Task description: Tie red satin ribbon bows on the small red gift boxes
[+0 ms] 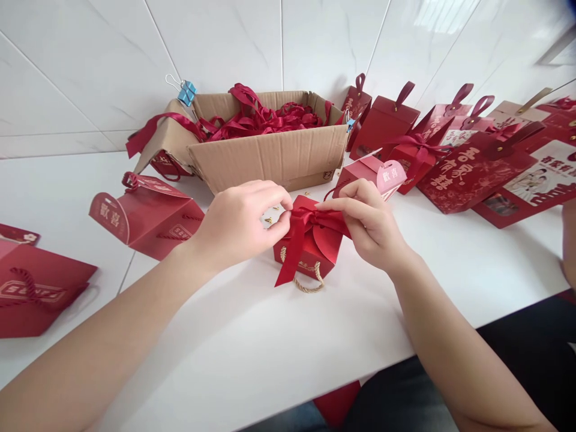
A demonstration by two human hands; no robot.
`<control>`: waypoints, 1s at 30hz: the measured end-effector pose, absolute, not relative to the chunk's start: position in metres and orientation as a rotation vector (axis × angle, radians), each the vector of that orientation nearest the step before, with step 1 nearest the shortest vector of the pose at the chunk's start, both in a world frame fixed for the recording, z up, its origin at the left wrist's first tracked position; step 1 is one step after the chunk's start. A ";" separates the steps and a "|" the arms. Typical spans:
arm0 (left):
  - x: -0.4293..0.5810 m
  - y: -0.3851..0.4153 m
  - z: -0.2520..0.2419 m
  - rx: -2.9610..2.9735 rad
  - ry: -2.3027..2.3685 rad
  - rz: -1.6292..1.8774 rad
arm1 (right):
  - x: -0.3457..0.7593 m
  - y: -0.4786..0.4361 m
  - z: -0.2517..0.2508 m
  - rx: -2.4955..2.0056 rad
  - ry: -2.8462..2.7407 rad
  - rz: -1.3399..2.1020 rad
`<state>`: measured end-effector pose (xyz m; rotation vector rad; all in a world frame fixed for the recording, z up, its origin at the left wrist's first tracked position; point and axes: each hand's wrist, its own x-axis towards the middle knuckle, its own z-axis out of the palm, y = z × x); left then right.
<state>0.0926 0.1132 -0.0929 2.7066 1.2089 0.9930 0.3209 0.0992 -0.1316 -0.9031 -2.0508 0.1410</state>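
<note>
A small red gift box (pixel 321 252) with twisted cord handles stands on the white table in front of me. Across its top runs a red satin ribbon (pixel 296 255), tied in a bow, with one tail hanging down the front. My left hand (pixel 249 216) pinches the bow's left side between thumb and fingers. On the other side, my right hand (pixel 369 225) has its fingers closed on the ribbon near the knot. A gold cord handle (pixel 310 290) droops onto the table. Small gold fasteners (pixel 269 221) lie behind the box, partly hidden by my left hand.
Behind stands a cardboard box (pixel 270 157) heaped with red ribbons (pixel 270 117), a blue binder clip (pixel 186 93) on its flap. Red boxes (pixel 148 216) sit at left. Several gift boxes (pixel 477 171) crowd the right, where another person's arm (pixel 569 240) shows at the edge.
</note>
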 end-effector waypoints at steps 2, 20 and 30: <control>0.094 0.112 -0.092 2.551 1.180 0.999 | 0.321 0.100 -0.132 -0.901 -2.053 0.132; 0.099 0.115 -0.103 2.534 0.942 1.007 | 0.312 0.097 -0.129 -0.866 -1.877 -0.012; 0.102 0.112 -0.108 2.492 0.973 1.197 | 0.311 0.097 -0.131 -0.883 -1.868 0.044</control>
